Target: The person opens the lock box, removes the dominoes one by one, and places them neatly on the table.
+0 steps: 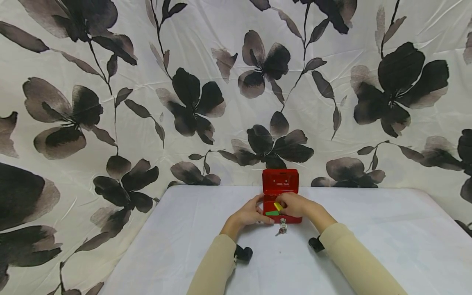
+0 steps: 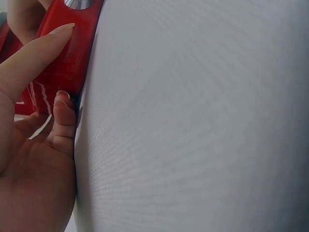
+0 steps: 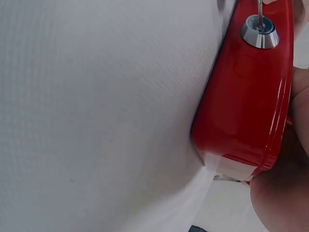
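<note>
A small red cash box [image 1: 271, 186] stands on the table with its lid raised. My left hand [image 1: 248, 212] grips the box's left side; in the left wrist view its thumb [image 2: 46, 50] lies across the red front wall. Inside the box, my right hand [image 1: 295, 204] pinches a yellow piece [image 1: 277, 206], its exact kind unclear. A green piece [image 1: 272, 213] lies in the box beside it. From the silver lock [image 3: 260, 38] on the front, keys [image 1: 282, 230] hang down. The right fingertips are partly hidden within the box.
The box stands near the far edge of a white-covered table [image 1: 184, 229]. Behind it hangs a white cloth [image 1: 221, 24] with dark flowers. Black wrist cameras [image 1: 243, 253] sit at both sleeves.
</note>
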The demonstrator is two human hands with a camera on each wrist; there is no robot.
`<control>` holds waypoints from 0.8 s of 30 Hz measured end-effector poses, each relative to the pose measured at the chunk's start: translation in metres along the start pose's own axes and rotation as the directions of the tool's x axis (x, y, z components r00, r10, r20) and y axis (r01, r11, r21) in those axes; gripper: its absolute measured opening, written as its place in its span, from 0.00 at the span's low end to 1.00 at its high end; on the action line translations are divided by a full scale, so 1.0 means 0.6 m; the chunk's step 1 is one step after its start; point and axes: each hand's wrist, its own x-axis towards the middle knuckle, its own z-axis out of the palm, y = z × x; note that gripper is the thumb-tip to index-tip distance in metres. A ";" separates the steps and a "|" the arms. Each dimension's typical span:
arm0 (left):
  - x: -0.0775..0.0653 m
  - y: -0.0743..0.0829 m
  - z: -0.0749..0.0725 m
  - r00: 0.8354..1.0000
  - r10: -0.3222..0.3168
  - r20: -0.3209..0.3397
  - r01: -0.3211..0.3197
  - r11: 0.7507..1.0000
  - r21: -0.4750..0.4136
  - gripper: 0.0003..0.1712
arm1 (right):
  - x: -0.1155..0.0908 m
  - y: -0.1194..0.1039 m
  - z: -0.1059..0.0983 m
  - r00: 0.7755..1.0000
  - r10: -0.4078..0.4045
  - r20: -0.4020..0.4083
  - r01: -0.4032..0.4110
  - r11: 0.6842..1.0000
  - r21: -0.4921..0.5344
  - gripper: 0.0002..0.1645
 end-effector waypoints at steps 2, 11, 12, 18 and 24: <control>0.000 0.000 0.000 1.000 0.003 0.002 -0.003 1.000 -0.001 0.54 | 0.000 0.002 0.000 1.000 0.003 -0.007 -0.003 1.000 -0.001 0.17; 0.003 0.001 -0.001 1.000 0.006 0.005 -0.006 1.000 0.004 0.55 | -0.001 0.009 0.000 1.000 -0.007 -0.022 0.007 1.000 0.004 0.15; 0.003 0.001 -0.001 1.000 0.008 0.004 -0.008 1.000 0.005 0.55 | -0.002 0.010 0.000 1.000 -0.008 -0.028 0.009 1.000 0.012 0.16; 0.005 -0.001 -0.002 1.000 0.003 -0.001 -0.003 1.000 0.012 0.55 | -0.005 0.019 0.002 0.994 -0.067 -0.083 0.072 0.996 0.053 0.19; 0.007 -0.005 -0.003 1.000 0.011 0.012 -0.011 1.000 -0.004 0.57 | -0.008 0.027 0.003 0.984 -0.123 -0.132 0.135 0.987 0.085 0.19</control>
